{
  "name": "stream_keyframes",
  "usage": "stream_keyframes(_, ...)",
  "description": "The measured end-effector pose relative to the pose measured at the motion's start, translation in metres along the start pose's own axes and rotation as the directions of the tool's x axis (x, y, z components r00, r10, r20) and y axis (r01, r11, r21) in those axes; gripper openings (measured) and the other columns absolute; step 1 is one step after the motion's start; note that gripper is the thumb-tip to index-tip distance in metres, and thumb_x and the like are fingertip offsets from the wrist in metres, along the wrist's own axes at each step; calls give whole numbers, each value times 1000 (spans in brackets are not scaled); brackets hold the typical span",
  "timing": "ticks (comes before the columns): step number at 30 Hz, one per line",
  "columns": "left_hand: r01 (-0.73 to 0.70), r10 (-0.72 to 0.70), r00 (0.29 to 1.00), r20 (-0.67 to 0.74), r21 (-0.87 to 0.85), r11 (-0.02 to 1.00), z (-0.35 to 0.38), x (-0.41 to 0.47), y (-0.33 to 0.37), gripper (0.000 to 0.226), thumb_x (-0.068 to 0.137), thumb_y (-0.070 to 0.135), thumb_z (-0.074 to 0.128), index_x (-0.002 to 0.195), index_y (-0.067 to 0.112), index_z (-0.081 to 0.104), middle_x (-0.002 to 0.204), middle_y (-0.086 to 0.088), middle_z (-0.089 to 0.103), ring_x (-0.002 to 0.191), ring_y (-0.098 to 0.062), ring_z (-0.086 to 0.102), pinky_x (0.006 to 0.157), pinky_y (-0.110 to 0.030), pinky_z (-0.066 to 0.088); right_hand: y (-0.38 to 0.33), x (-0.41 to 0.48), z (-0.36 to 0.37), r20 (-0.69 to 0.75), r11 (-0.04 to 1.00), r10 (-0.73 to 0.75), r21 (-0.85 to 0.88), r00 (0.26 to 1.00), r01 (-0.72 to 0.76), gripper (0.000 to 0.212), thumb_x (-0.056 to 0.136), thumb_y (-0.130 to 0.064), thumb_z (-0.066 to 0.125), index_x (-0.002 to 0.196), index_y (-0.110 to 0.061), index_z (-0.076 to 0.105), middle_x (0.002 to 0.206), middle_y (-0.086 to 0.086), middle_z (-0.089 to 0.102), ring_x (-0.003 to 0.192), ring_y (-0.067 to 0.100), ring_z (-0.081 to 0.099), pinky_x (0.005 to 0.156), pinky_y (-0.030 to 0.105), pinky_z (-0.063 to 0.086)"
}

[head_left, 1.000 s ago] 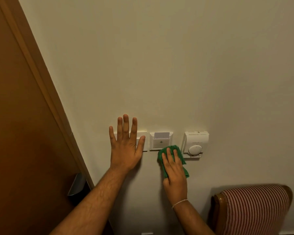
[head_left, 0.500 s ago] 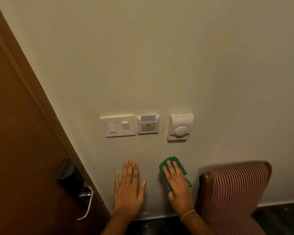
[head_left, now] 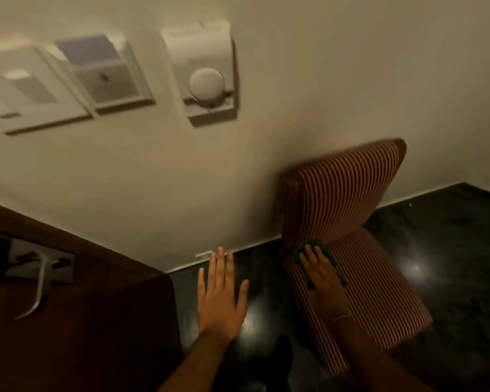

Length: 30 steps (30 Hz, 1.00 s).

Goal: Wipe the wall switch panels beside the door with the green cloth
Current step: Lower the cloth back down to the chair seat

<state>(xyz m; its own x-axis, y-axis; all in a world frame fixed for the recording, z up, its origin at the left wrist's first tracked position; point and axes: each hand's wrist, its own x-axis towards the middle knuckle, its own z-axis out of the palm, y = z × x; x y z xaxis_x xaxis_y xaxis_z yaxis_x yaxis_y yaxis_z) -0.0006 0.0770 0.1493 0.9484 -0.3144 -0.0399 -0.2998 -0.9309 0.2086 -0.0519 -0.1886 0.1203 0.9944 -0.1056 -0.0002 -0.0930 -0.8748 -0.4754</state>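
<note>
Left hand is being held flat, fingers straight and spread. Cloth is being held under the right hand, its fingers straight, at the chair, well below the panels.

The right hand covers most of the green cloth. The switch panel, blurred by motion, runs off the left edge.

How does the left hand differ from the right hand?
The left hand is empty; the right hand has the cloth under its fingers. The left hand is over the floor; the right hand is over the chair. Only the right wrist shows a thin band. Both have straight fingers pointing toward the wall.
</note>
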Motion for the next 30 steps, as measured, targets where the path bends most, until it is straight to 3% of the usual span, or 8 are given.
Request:
stream_keyframes(3, -3, 2, 1000, 30, 29, 1000, 42, -12, 13, 77, 106, 50, 40, 170, 7, 38, 180, -14, 28, 164, -33, 33, 134, -45, 3, 45, -6, 16, 80, 999, 41, -15, 996, -40, 66, 79, -2, 44, 143, 1, 59, 154, 21, 52, 144, 49, 45, 110, 67, 44)
stream_keyframes(6, -28, 27, 999, 25, 47, 998, 90, -18, 20, 77, 106, 50, 39, 171, 9, 32, 181, -13, 25, 165, -31, 32, 135, -43, -1, 94, -12, 40, 123, 995, 104, -7, 987, -104, 75, 81, 14, 54, 154, -4, 46, 165, 17, 34, 156, 41, 20, 125, 64, 26)
stream_keyframes(9, -17, 13, 997, 82, 41, 999, 129, -16, 26, 78, 108, 51, 36, 174, 11, 26, 183, -12, 18, 169, -30, 21, 136, -42, -7, 135, -13, 66, 203, 983, 183, -37, 962, -179, 79, 88, 12, 50, 161, -13, 33, 173, 6, 18, 160, 25, 0, 132, 53, 8)
stream_keyframes(13, -2, -5, 990, 140, 50, 999, 159, -6, 33, 79, 111, 55, 30, 177, 15, 13, 185, -8, 6, 171, -27, 4, 136, -43, -12, 172, -5, 100, 294, 981, 196, -61, 936, -186, 76, 92, 9, 47, 163, -13, 30, 174, 5, 15, 162, 26, -1, 131, 50, 0)
stream_keyframes(16, -15, 6, 989, 150, 57, 998, 173, -1, 35, 78, 112, 55, 28, 177, 14, 12, 185, -8, 5, 171, -26, 2, 137, -46, -8, 192, 7, 121, 328, 986, 168, -67, 930, -154, 77, 91, 12, 49, 162, -12, 31, 174, 8, 17, 164, 33, 5, 132, 49, 1)
stream_keyframes(22, -12, -8, 980, 198, 103, 995, 199, -4, 28, 77, 112, 55, 27, 176, 13, 16, 185, -9, 9, 170, -26, 4, 136, -50, 1, 208, 38, 164, 409, 989, 146, -90, 901, -120, 82, 93, 6, 47, 166, -19, 20, 176, 3, 6, 164, 30, -3, 133, 50, 2)
stream_keyframes(26, -14, -10, 966, 257, 91, 996, 203, -9, 19, 77, 113, 55, 27, 177, 13, 17, 185, -9, 9, 171, -26, 3, 137, -54, 5, 202, 37, 173, 421, 978, 209, -104, 883, -182, 86, 94, -4, 52, 168, -24, 12, 177, 0, 2, 164, 27, -6, 133, 53, 3)
stream_keyframes(30, 2, -25, 967, 254, 91, 996, 192, -9, 12, 77, 112, 55, 29, 176, 12, 22, 184, -10, 13, 171, -28, 10, 136, -54, 8, 195, 33, 159, 488, 977, 186, -183, 853, -108, 86, 104, -40, 51, 168, -22, -3, 176, 1, -11, 163, 26, -12, 133, 52, 1)
